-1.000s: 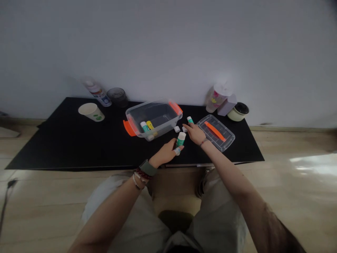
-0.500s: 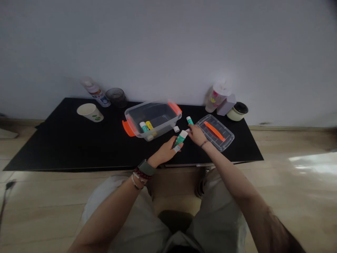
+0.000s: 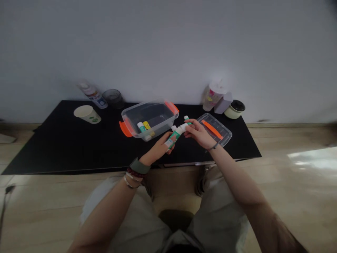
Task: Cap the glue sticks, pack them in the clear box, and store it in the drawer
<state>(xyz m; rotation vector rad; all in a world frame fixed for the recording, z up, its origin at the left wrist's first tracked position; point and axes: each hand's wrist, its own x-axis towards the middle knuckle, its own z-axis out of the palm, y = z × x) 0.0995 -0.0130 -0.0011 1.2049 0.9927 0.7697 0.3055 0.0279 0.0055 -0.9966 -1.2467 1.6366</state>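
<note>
I see the left hand (image 3: 159,149) wrapped tight on a green glue stick (image 3: 172,140) beside the clear bin (image 3: 162,128) (its right side). The right hand (image 3: 199,133) pinches the white cap (image 3: 182,127).

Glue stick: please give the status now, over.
Left hand grips green glue stick. Right hand pinches white cap at the stick's end. Nothing between them; clear box stands behind.

One head-worn camera.
We look forward and down, seated close, onto the black table (image 3: 65,147) and the wall (image 3: 168,45) behind.
</note>
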